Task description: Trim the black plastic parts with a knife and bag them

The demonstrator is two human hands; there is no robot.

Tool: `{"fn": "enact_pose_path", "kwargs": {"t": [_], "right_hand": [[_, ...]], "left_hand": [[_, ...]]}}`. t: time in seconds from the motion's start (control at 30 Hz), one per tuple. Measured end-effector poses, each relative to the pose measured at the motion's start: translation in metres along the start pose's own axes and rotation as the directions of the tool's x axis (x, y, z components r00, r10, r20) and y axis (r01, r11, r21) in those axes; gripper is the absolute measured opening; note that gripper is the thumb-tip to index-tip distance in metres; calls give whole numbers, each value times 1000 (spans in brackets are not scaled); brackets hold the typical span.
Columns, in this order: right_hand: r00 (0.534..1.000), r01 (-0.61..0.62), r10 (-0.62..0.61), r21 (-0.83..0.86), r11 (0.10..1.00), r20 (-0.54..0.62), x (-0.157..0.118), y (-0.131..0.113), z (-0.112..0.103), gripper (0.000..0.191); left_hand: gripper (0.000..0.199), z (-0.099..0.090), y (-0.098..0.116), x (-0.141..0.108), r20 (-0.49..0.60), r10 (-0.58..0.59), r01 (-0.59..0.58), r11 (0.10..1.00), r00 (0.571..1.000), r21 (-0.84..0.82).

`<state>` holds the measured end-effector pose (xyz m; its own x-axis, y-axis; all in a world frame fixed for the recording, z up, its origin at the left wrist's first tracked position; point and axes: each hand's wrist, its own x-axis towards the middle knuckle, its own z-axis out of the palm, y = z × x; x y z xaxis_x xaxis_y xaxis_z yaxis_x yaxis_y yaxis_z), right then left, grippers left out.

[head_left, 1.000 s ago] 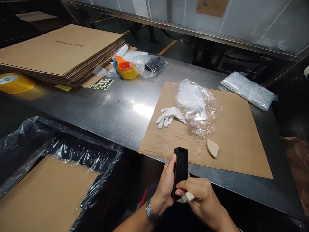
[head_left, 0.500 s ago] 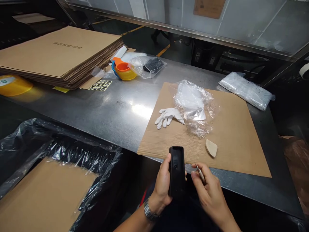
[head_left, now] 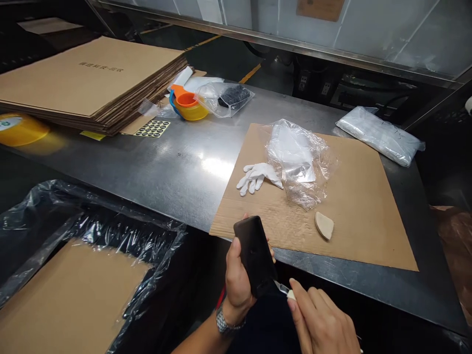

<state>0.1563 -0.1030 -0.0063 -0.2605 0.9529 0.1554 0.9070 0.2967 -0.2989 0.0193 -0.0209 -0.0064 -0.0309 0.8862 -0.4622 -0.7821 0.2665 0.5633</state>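
Note:
My left hand [head_left: 238, 280] is wrapped round a black rectangular case [head_left: 255, 255], held tilted in front of the table's near edge. Pinched in my right hand [head_left: 320, 317] is a small knife [head_left: 283, 288] with a pale handle; its blade meets the lower right edge of the case. Beyond my hands a cardboard sheet [head_left: 361, 206] lies on the metal table. On it are a pale wedge-shaped block [head_left: 324, 226], a white glove [head_left: 258, 177] and crumpled clear plastic [head_left: 295, 157].
Stacked cardboard [head_left: 92, 73] fills the back left, beside orange and yellow cups [head_left: 191, 108] and a bagged black item [head_left: 234, 97]. A yellow tape roll [head_left: 27, 130] sits far left, a plastic-wrapped pack [head_left: 381, 135] back right. A plastic-lined bin [head_left: 73, 290] stands lower left.
The black case has tilted and moved slightly left in my left hand. My right hand has moved lower and turned, bringing the knife blade against the case.

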Motion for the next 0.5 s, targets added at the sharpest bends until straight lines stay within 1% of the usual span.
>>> {"fn": "enact_pose_path", "kwargs": {"t": [0.07, 0.2, 0.37, 0.5], "right_hand": [[1000, -2, 2, -25, 1000, -12, 1, -2, -2, 32], [1000, -29, 29, -42, 999, 10, 3, -5, -4, 35], [999, 41, -42, -78, 996, -4, 2, 0, -3, 33], [999, 54, -54, -88, 995, 4, 1, 2, -3, 33]], "left_hand": [[53, 0, 0, 0, -4, 6, -6, 1000, 1000, 1], [52, 0, 1, 0, -14, 20, -20, 1000, 1000, 0], [51, 0, 1, -1, -20, 24, -24, 1000, 1000, -6], [50, 0, 0, 0, -17, 46, -46, 999, 999, 3]]}}
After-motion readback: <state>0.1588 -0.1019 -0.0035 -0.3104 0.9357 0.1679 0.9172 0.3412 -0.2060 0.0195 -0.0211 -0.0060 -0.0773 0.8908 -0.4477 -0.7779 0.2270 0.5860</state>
